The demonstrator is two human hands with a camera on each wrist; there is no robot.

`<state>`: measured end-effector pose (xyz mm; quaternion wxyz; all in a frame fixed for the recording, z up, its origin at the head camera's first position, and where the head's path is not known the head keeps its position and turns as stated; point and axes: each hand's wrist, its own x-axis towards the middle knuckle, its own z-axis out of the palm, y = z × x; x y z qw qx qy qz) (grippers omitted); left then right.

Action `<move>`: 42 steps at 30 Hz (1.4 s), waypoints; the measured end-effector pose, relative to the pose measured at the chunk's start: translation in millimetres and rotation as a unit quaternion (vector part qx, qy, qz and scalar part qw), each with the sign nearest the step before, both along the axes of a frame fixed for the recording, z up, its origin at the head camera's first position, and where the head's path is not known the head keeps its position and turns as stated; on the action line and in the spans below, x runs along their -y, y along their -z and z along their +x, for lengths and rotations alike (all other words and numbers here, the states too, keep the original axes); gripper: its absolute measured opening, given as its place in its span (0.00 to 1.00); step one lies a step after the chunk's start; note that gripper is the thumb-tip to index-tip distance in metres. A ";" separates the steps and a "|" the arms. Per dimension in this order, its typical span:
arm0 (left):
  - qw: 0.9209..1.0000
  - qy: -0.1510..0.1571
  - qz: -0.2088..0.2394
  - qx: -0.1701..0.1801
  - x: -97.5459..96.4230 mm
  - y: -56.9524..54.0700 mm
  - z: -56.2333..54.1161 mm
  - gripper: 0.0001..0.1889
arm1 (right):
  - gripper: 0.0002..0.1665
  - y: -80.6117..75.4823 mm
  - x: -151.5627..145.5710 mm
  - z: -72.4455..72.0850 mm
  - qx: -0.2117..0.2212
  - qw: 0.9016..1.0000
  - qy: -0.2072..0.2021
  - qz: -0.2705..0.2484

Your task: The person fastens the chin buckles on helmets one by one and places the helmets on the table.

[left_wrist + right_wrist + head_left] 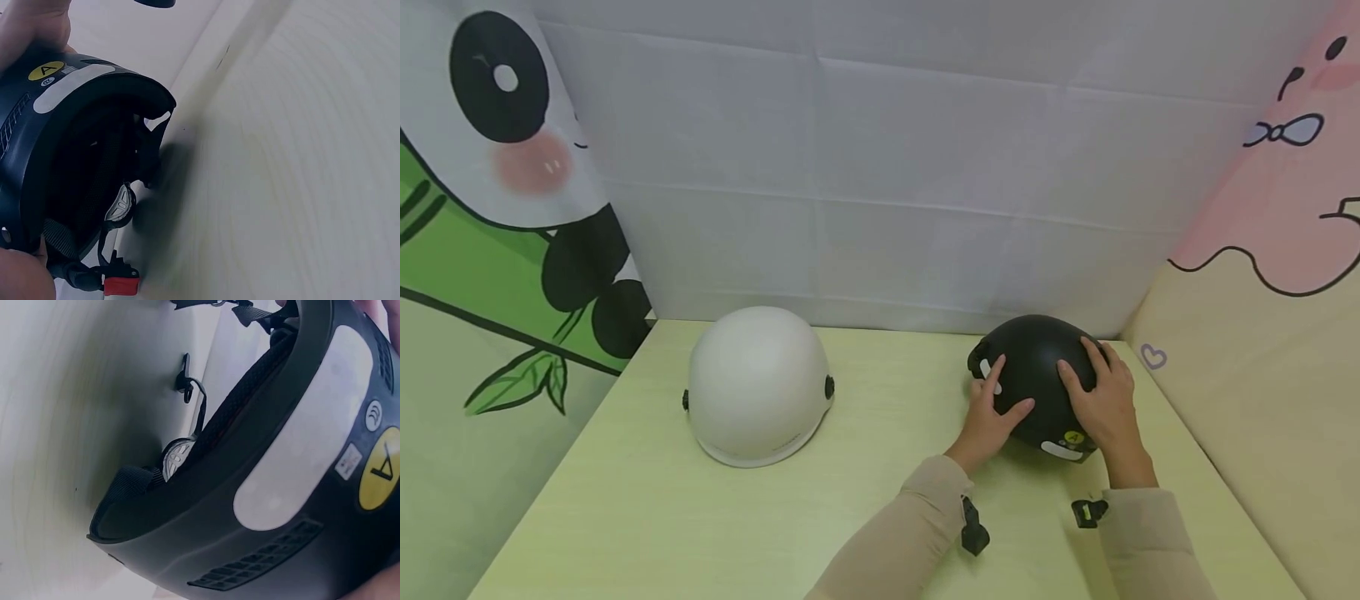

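A black helmet (pixel 1037 358) is held between both hands at the right of the table, tilted with part of its underside facing the wearer. My left hand (pixel 988 421) grips its left side, thumb and forefinger spread along the shell. On the opposite side, my right hand (pixel 1103 404) holds the shell with fingers spread over it. A yellow round sticker (pixel 1073 437) and a white strip (pixel 1062 451) mark the helmet's near edge. In the left wrist view, a chin strap with a red buckle (pixel 121 286) hangs from the dark opening, near the tabletop.
A white helmet (pixel 756 383) rests dome up at the left of the pale yellow table (pixel 865 517). A white cloth wall (pixel 887 167) closes off the back, with printed cloth panels at both sides. Small black devices (pixel 974 527) are worn on both wrists.
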<state>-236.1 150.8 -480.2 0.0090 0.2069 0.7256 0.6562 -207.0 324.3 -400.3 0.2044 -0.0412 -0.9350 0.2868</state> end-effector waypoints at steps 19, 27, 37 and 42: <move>0.999 0.003 0.013 0.031 21.1 -2.2 13.9 0.40 | 0.41 -3.8 23.7 12.8 0.022 1.000 0.003 0.019; 1.000 -0.002 0.009 0.025 32.5 -1.9 16.7 0.40 | 0.42 -3.3 34.8 15.0 0.032 0.999 0.009 0.017; 1.000 -0.016 -0.011 0.012 41.5 -2.2 21.7 0.40 | 0.43 -2.3 46.0 19.1 0.032 0.999 0.012 0.014; 1.000 -0.022 -0.017 0.013 48.9 -0.2 24.0 0.40 | 0.43 -2.9 54.8 20.9 0.040 0.999 0.009 0.014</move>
